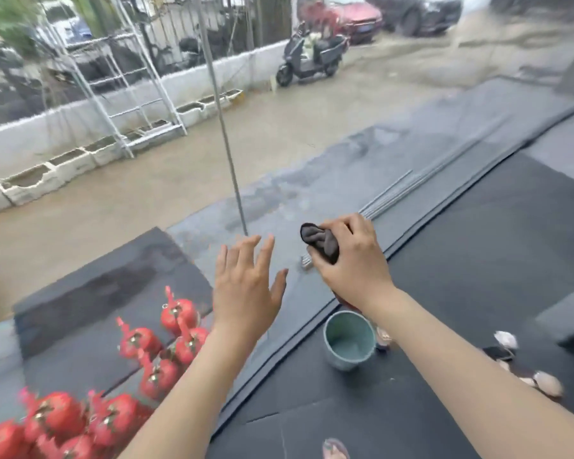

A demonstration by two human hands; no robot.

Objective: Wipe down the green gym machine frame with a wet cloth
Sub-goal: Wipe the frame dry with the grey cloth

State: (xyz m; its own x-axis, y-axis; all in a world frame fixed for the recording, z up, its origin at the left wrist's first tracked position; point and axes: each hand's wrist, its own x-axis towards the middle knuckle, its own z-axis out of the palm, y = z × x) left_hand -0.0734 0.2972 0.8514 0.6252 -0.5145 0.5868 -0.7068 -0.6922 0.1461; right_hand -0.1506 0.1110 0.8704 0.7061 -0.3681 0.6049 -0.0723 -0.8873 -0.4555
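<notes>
Gripping a bunched dark cloth (322,241), the right hand (352,260) has its fingers (340,223) curled over the top of the wad, which sticks out just past the fingertips toward the left hand (246,286). That left hand hangs apart from the cloth, its fingers (246,253) straight and spread, holding nothing. Below the right wrist a teal cup (348,339) stands on the dark floor mat (478,260), and red ornaments (140,356) lie below the left forearm.

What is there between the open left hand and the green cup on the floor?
In the head view, only bare dark floor mat and its seam lie between the left hand and the green cup.
</notes>
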